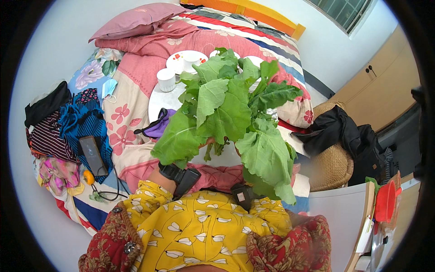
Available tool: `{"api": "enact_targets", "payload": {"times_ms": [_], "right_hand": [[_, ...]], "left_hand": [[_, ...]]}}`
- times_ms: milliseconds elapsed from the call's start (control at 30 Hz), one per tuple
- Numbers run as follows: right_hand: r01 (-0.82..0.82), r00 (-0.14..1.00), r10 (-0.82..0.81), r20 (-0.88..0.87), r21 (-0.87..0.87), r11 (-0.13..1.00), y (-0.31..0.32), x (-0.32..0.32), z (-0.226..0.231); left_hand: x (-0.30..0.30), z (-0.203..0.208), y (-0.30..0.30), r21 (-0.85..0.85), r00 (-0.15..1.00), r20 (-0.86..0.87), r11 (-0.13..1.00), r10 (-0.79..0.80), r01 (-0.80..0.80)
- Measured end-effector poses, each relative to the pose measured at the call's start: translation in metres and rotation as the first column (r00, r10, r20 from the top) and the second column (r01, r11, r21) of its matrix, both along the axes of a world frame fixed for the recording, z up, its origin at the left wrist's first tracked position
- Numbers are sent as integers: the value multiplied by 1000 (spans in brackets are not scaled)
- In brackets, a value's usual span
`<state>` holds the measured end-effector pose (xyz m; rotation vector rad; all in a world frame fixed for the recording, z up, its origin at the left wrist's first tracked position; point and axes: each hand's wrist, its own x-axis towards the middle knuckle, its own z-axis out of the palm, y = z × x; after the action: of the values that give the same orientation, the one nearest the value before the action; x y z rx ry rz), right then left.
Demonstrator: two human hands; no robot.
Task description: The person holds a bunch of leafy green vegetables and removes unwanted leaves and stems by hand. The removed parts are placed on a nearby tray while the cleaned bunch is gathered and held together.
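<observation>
Closest in, yellow sleeves [147, 199] reach up to both wrists, each wearing a black band [181, 177]. Just beyond, leaves cover most of the left hand [209, 141] and right hand [238, 151]; only slivers of skin show. The left seems closed around the stems of the greens [224, 109]; whether the right grips or merely supports them, I cannot tell.

The greens are right at the hands, held up in the air. Their long axis runs from short stems, dangling between the hands, up and away to the leafy top, while broad leaves droop on both sides, lowest over the right wrist. The stem ends look nearer the left hand.

Past the left hand lie a purple cloth [168, 124] and a round white tray [157, 103], partly hidden by leaves. Farther ahead of that hand stand a white cup [166, 80] and a flowered plate [176, 59]. Well off the right hand sits a woven basket [330, 168]. Farthest away, ahead and left, rests a pink pillow [136, 21].
</observation>
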<state>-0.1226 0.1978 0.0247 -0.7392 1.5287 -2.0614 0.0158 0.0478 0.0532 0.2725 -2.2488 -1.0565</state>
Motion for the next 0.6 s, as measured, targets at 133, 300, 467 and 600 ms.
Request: {"api": "enact_targets", "payload": {"times_ms": [133, 300, 467, 600], "right_hand": [[-3, 1000, 3, 3, -2, 1000, -2, -1, -1], [-4, 1000, 4, 7, -1, 1000, -2, -1, -1], [-9, 1000, 9, 8, 4, 1000, -2, -1, 0], [-10, 1000, 10, 7, 8, 1000, -1, -1, 0]], "left_hand": [[-1, 6, 2, 101, 990, 80, 989, -117, 109], [-9, 12, 3, 268, 938, 176, 932, -298, 245], [-18, 15, 1, 384, 869, 245, 867, -429, 319], [-18, 9, 3, 403, 859, 244, 853, -450, 332]]}}
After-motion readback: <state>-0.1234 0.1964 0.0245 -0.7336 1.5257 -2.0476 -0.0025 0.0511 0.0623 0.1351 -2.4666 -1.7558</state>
